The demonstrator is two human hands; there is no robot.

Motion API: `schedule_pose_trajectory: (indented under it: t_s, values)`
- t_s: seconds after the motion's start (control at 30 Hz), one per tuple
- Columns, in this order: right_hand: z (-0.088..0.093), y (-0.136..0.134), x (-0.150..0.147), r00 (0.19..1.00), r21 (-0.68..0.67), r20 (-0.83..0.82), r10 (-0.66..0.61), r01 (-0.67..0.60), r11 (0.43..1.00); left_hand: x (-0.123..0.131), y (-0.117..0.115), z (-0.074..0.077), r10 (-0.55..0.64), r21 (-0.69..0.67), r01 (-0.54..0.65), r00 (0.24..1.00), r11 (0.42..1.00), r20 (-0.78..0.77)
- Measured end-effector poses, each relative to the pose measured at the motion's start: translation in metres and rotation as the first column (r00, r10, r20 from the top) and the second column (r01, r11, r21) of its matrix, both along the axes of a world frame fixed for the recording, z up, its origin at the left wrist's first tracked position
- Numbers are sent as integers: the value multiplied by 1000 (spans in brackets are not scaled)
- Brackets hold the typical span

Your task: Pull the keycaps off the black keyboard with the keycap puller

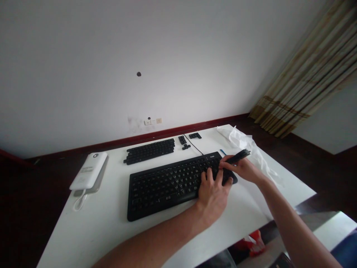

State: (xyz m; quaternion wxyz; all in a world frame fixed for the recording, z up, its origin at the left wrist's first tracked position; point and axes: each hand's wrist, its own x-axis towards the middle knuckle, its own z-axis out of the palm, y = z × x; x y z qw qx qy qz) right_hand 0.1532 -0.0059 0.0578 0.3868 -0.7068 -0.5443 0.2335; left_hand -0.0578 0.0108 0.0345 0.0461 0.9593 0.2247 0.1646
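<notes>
A black computer keyboard (178, 186) lies on the white table (83, 230), and many of its keys are in place. My left hand (213, 197) rests on the right part of the keyboard, with its fingers spread on the keys. Just beyond it, my right hand (240, 168) grips a slim black object (238, 156) above the keyboard's right end. The object's exact kind is hard to tell. Detached black keycaps (149, 150) lie in rows behind the keyboard, with small groups of keycaps (186, 140) to their right.
A white power bank (87, 170) with a white cable sits at the table's left edge. A thin black keyboard cable (193, 144) runs to the back edge. White crumpled plastic (247, 143) lies at the right, near a small blue item (222, 152). A wall stands behind the table.
</notes>
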Motion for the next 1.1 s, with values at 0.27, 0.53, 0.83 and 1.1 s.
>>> schedule_pose_trajectory:
  t_s: [0.27,0.53,0.83,1.1]
  values:
    - [-13,3,13,982,42,-122,147,-142,989,-1,0,1,1,5,-1,1000,1000,20]
    - [-14,7,5,947,59,-279,-160,183,981,-1,12,10,-57,-53,59,998,997,34]
    - [-30,3,9,880,39,-347,-324,359,933,6,44,8,-180,-171,188,982,967,58]
    - [-33,7,4,884,0,-330,-331,351,936,7,50,1,-209,-231,229,972,946,107]
